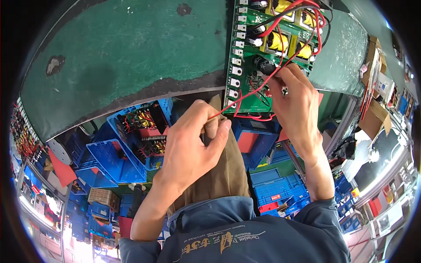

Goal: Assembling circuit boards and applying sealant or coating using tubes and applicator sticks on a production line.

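Note:
A green circuit board [258, 103] lies at the table's near edge, with black capacitors, yellow-wound transformers [277, 41] and a row of metal-tabbed parts along its left side. A thin red wire [247, 95] runs slantwise across it. My left hand [186, 142] is closed on the wire's lower end, just off the board's near left corner. Beside a black capacitor [263, 65], my right hand [296, 101] pinches the same wire over the board; its fingertips partly cover the contact. Between both hands the wire is stretched nearly straight. More red and black wires [318, 26] loop at the board's far right.
The green tabletop [144, 48] has a worn dark front edge. Beneath it stand blue crates [127, 164], one holding more boards. At the right are cardboard boxes [375, 118] and shelving; more wired boards [27, 136] sit at the far left.

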Available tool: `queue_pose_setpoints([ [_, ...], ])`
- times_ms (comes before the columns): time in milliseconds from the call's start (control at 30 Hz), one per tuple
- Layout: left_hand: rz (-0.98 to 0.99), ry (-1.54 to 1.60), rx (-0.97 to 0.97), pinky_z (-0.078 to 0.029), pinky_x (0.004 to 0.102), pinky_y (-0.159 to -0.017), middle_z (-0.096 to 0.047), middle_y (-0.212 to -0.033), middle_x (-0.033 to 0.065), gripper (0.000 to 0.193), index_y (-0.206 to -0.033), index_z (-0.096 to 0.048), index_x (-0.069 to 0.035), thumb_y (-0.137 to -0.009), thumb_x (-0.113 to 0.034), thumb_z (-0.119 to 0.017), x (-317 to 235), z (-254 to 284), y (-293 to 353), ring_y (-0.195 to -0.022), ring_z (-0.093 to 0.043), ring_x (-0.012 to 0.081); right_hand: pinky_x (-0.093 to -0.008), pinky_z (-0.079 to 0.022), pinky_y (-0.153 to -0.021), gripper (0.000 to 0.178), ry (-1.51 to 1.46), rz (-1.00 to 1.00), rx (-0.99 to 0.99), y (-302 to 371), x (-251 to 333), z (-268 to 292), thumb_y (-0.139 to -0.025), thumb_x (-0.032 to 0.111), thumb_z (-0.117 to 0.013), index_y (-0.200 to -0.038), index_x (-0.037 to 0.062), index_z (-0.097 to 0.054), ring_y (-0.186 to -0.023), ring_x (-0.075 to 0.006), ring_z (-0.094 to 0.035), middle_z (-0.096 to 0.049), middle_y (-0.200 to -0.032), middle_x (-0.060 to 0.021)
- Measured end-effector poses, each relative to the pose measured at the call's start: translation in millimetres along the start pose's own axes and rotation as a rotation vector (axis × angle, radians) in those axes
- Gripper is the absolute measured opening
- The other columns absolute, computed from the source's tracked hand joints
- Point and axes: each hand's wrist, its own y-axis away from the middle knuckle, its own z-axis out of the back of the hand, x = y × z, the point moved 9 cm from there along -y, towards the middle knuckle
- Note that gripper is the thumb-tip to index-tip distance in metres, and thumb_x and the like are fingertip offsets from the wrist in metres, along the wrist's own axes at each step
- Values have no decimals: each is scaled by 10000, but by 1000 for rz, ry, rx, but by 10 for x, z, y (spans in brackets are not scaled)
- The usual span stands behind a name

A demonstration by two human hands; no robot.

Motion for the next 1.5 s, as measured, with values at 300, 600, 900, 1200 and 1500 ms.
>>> queue_pose_setpoints([
  [300, -120, -25, 18, -423, 308, -635, -480, -731, 60, 175, -843, -543, 21, -888, -9, -709, -45, 65, 25, -635, -460, 178, -370, -505, -614, 89, 39, -89, 114, -45, -3, -54, -896, 13, -691, -977, -20, -673, -733, -272, -688, -629, -861, -141],
  [600, 12, -113, 60, -467, 389, -623, -517, -766, 123, 171, -861, -554, 19, -867, -39, -714, 129, 181, 36, -649, -552, 312, -363, -520, -632, 119, 52, -51, 121, -80, 7, -48, -905, 35, -702, -1006, -19, -667, -746, -273, -693, -653, -912, -146],
  [900, 13, -142, 51, -466, 380, -612, -507, -753, 116, 149, -879, -572, 26, -877, -41, -705, 167, 218, 27, -619, -539, 298, -293, -526, -553, 114, 46, -80, 26, 46, -92, -85, -930, 38, -697, -1025, -7, -651, -771, -191, -710, -650, -937, -100],
  [1200, -5, -152, 30, -471, 377, -600, -521, -763, 115, 152, -880, -583, 28, -872, -45, -716, 202, 226, 27, -622, -555, 303, -299, -505, -568, 97, 46, -45, 50, 6, -58, -97, -922, 38, -710, -990, -16, -667, -725, -183, -663, -644, -895, -104],
  [1500, 18, -30, 145, -444, 353, -595, -530, -762, 95, 175, -890, -567, 10, -909, -99, -702, 87, 133, 121, -621, -535, 247, -352, -523, -644, 168, -2, -99, 95, -98, -59, -45, -878, 17, -727, -1039, -19, -696, -723, -237, -690, -691, -903, -143],
])
